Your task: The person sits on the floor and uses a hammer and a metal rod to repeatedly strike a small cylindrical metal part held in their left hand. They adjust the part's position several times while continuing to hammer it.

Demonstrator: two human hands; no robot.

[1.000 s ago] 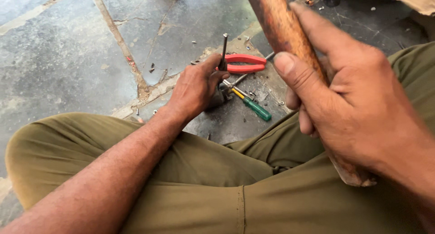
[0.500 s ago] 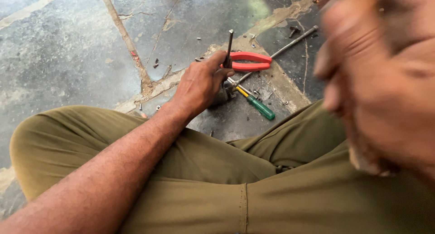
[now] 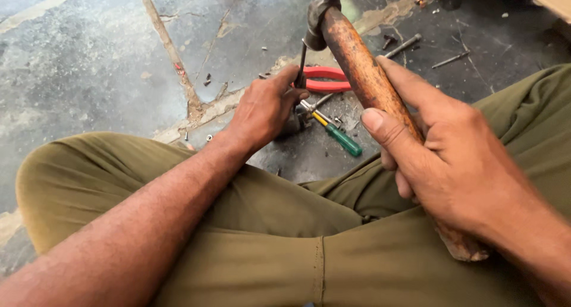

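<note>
My right hand grips the worn wooden handle of a hammer, whose dark metal head is up at the top edge, right above a thin dark metal rod. My left hand rests on the stone floor and holds that rod upright, fingers closed around its lower end and a small metal part under the palm. The hammer head touches or nearly touches the rod's top. I sit cross-legged in olive trousers.
Red-handled pliers lie just beyond my left hand. A green-and-yellow screwdriver lies beside it. Loose metal pins and small screws are scattered on the cracked grey stone floor.
The hammer swung up close to the camera, then came down; its head now sits at the top of the rod. My left hand stayed on the rod.
</note>
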